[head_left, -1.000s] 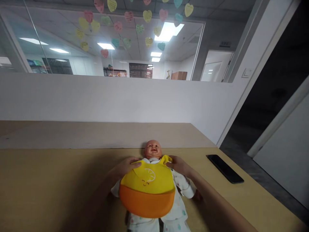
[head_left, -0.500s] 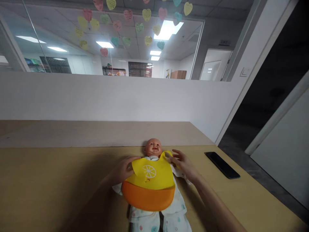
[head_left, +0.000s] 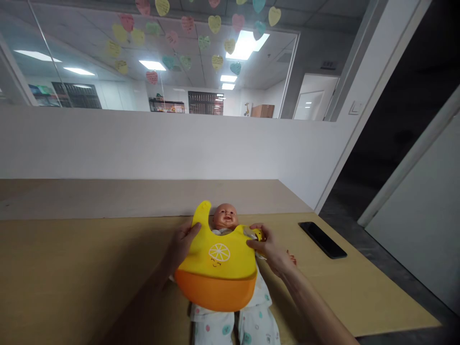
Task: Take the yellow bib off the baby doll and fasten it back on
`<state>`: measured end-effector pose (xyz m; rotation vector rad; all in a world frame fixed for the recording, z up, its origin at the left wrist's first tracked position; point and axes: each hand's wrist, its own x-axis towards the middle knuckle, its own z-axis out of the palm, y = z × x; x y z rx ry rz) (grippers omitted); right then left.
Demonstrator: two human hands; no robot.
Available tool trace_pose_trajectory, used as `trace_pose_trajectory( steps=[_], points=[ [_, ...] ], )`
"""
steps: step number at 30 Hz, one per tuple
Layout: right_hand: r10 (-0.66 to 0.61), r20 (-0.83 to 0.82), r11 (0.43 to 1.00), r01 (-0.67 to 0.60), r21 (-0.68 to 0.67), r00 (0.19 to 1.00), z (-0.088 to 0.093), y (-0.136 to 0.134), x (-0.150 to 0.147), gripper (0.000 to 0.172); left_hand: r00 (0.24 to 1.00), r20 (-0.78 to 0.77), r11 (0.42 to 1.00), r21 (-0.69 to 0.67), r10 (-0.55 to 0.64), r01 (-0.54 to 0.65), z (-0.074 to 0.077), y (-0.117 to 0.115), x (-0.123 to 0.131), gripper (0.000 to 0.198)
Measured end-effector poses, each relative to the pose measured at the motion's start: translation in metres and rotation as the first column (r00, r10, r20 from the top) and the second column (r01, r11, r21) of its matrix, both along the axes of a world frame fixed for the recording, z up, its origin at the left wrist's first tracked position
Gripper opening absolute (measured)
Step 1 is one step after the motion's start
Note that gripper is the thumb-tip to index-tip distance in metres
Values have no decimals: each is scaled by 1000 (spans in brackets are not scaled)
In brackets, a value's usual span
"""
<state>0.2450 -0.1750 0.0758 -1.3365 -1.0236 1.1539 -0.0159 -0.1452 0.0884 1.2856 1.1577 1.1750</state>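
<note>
A baby doll [head_left: 225,216] lies on its back on a wooden table [head_left: 72,268], wearing patterned white pyjamas [head_left: 257,326]. Over its chest is a yellow and orange silicone bib [head_left: 217,263] with a citrus-slice print. My left hand [head_left: 179,247] grips the bib's left side, and that side's neck strap [head_left: 201,213] stands up beside the doll's head. My right hand [head_left: 269,248] pinches the other strap [head_left: 257,234] near the doll's shoulder. The bib hides the doll's chest and arms, except for one small hand [head_left: 292,258].
A black smartphone [head_left: 322,239] lies face down on the table to the right, near its edge. A white wall [head_left: 179,148] runs behind the table, with a glass window above it. Beyond the right edge is a grey floor [head_left: 388,268].
The bib's left strap has risen from the doll's shoulder to stand beside its head. My right hand has closed from spread fingers onto the right strap. The view has shifted slightly.
</note>
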Motion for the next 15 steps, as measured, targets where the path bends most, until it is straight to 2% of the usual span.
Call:
trace_pose_trajectory(
  steps=[2,4,7,10,12,15],
  points=[
    [-3,-114,1000,2,-11,994,16,-14,-1,66,999,21,999,-19,29,-29,12,-12,1,43],
    [3,-145,1000,-4,-3,989,35,-33,1,64,995,100,997,-72,9,-2,24,-25,0,41],
    [13,-117,995,-2,96,993,65,-66,12,51,972,201,986,-87,-119,139,41,-47,-7,41],
    [21,-41,969,-11,248,999,87,-91,26,40,967,147,974,-58,-206,217,51,-66,-13,43],
    [4,-13,965,-1,262,1000,92,-94,32,39,974,122,979,-44,-193,200,52,-69,-10,43],
    [-19,-20,990,22,138,1000,82,-72,34,45,988,125,995,-33,-93,97,40,-52,2,36]
  ],
)
